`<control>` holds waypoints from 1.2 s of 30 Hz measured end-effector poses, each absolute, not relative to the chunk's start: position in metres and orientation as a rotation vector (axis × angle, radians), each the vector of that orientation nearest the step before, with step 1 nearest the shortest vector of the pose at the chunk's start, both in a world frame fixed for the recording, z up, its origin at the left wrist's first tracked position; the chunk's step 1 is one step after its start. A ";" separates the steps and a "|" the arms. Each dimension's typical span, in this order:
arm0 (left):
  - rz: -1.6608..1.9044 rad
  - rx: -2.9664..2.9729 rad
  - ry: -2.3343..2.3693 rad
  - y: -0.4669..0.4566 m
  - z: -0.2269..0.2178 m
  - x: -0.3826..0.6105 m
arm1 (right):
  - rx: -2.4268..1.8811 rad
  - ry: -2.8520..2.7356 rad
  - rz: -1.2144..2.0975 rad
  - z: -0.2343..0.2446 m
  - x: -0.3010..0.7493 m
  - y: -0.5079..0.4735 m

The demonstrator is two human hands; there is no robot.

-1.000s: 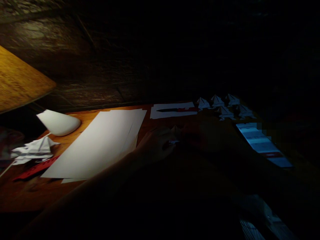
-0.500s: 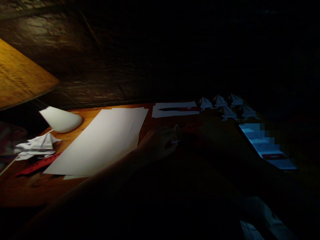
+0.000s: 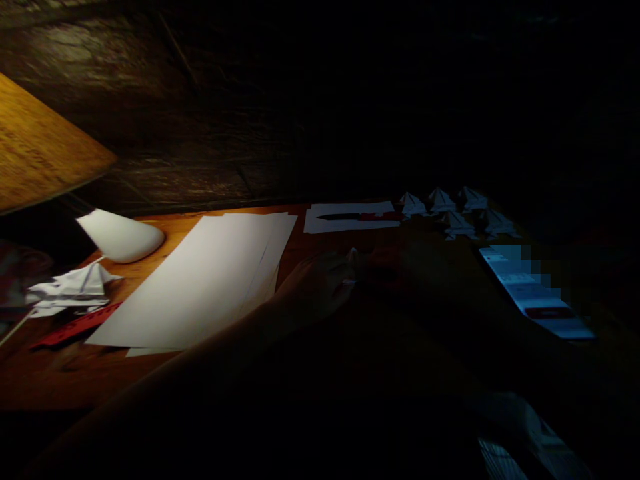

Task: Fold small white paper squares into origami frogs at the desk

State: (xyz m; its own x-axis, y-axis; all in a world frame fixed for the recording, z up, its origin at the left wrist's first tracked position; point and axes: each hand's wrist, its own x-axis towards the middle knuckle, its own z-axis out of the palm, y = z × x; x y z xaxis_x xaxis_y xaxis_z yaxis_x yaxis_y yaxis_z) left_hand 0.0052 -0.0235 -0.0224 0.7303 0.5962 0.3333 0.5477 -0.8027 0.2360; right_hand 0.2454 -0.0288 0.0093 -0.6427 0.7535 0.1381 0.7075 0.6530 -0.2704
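The scene is very dark. My left hand (image 3: pixel 315 283) rests on the wooden table (image 3: pixel 165 230) just right of a stack of white paper sheets (image 3: pixel 210 280). Its fingers are curled around a small folded piece of paper (image 3: pixel 351 257), whose pale tip shows at the fingertips. My right hand (image 3: pixel 400 267) lies in deep shadow just right of that piece, touching it, and its fingers are hard to make out. Several folded paper figures (image 3: pixel 450 210) stand in a group at the far right of the table.
A knife with a red handle (image 3: pixel 357 217) lies on a white sheet (image 3: pixel 350 225) at the back. A lit phone screen (image 3: pixel 535 290) lies at right. At left are a white cone-shaped object (image 3: pixel 120 237), crumpled paper (image 3: pixel 70 287), a red strip (image 3: pixel 75 327) and a round wooden board (image 3: pixel 40 153).
The view has drifted slightly. My hands stay together on the small folded paper with only tiny finger movements.
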 end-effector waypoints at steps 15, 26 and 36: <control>0.712 2.485 1.061 -0.029 -0.017 0.016 | -1.225 -2.548 0.321 0.008 0.243 -0.028; 0.599 2.375 1.191 -0.021 -0.017 0.019 | -1.305 -2.547 0.405 0.006 0.244 -0.019; 0.634 2.630 1.076 -0.020 -0.017 0.014 | -1.344 -2.484 0.492 0.006 0.245 -0.019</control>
